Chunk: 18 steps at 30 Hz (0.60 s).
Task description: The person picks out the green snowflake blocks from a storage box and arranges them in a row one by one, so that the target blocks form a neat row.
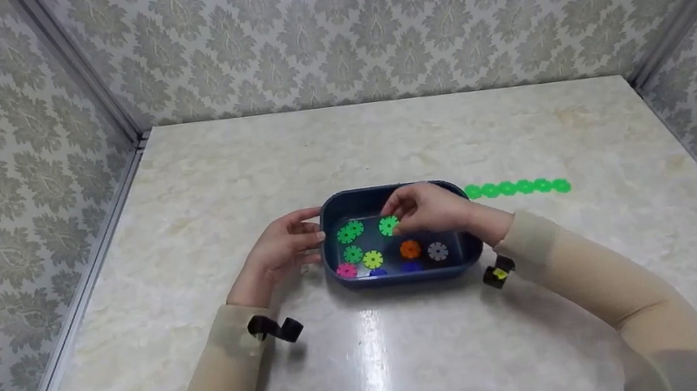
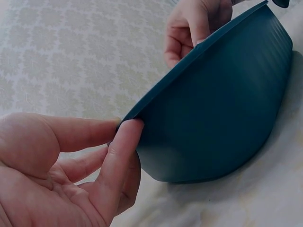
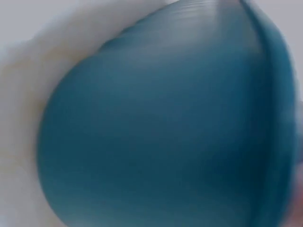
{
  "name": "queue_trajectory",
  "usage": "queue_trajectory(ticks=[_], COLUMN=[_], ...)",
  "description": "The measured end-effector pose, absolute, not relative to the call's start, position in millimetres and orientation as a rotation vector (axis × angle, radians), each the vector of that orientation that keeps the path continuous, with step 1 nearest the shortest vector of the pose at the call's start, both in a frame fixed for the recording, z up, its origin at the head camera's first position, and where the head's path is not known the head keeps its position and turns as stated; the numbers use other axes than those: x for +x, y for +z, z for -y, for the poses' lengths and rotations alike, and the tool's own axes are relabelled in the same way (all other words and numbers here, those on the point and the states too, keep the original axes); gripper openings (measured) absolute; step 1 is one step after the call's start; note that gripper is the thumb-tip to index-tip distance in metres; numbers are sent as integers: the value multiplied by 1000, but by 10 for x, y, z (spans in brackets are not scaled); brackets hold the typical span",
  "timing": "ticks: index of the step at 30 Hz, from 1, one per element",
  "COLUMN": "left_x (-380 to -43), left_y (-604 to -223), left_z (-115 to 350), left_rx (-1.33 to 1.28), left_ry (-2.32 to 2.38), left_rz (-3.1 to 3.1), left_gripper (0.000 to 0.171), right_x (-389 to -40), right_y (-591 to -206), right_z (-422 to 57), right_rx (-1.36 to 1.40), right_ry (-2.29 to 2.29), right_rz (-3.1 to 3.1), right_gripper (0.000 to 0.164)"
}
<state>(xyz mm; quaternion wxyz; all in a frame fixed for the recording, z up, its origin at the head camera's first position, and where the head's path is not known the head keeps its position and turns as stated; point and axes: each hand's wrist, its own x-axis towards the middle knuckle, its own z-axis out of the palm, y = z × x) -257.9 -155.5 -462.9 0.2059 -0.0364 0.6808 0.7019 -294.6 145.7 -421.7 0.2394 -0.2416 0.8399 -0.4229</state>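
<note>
A dark blue plastic basin [image 1: 408,276] stands on the table with several small notched snowflake discs inside. My left hand [image 1: 284,249] holds its left end, the thumb at the rim and fingers against the outer wall, as the left wrist view shows. Over the basin's inside, my right hand [image 1: 429,210] pinches a bright green snowflake disc [image 1: 387,225] between thumb and fingers. Other discs lie on the bottom: green [image 1: 352,253], yellow [image 1: 372,259], pink [image 1: 346,270], orange [image 1: 410,249] and grey [image 1: 438,251]. The right wrist view shows mostly the basin's blurred outer wall [image 3: 156,123].
To the right of the basin, a chain of joined green discs [image 1: 525,186] lies in a row on the pale marbled table [image 1: 342,148]. Its left end is close to the basin's rim. Patterned wall panels [image 1: 312,30] border the table at the back and sides.
</note>
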Motion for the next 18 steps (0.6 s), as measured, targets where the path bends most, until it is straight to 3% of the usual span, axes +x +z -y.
queue_trajectory(ticks=[18], left_x=[-2581], left_y=[-4655], left_z=[1557], left_rx=[-81], left_ry=[1988], left_rz=[-1868], left_gripper=[58], right_x=[-2890], right_y=[-4034], right_z=[-1965], right_rx=[-527], right_ry=[-1411], right_rz=[-2278], right_gripper=[38])
